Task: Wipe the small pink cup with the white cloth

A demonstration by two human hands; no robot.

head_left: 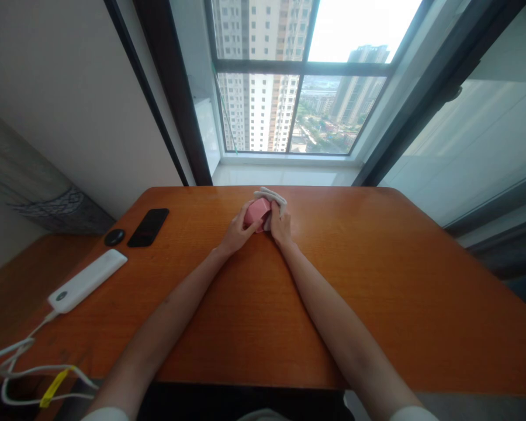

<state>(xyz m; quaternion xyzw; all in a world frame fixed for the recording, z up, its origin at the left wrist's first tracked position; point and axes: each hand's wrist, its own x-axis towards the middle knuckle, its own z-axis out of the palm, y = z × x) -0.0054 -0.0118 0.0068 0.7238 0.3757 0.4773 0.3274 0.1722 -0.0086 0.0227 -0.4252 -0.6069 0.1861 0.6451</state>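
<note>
A small pink object with flat, angled faces (pixel 256 211), perhaps a box or cup, is held near the far edge of the wooden table (pixel 263 327). My left hand (pixel 239 230) is closed around its left side, thumb along the near face. A pale grey-white cloth (pixel 272 195) is bunched in my right hand (pixel 281 225), which presses it against the right side of the pink object. Part of the cloth drapes over the top of my right fingers. The underside of the pink object and some fingertips are hidden.
On the table's left lie a black phone (pixel 148 227), a small round black object (pixel 114 237) and a white power bank (pixel 87 280). From it a white cable (pixel 48 369) with a yellow tag (pixel 55 386) loops off the near left corner. A window (pixel 302 76) stands beyond.
</note>
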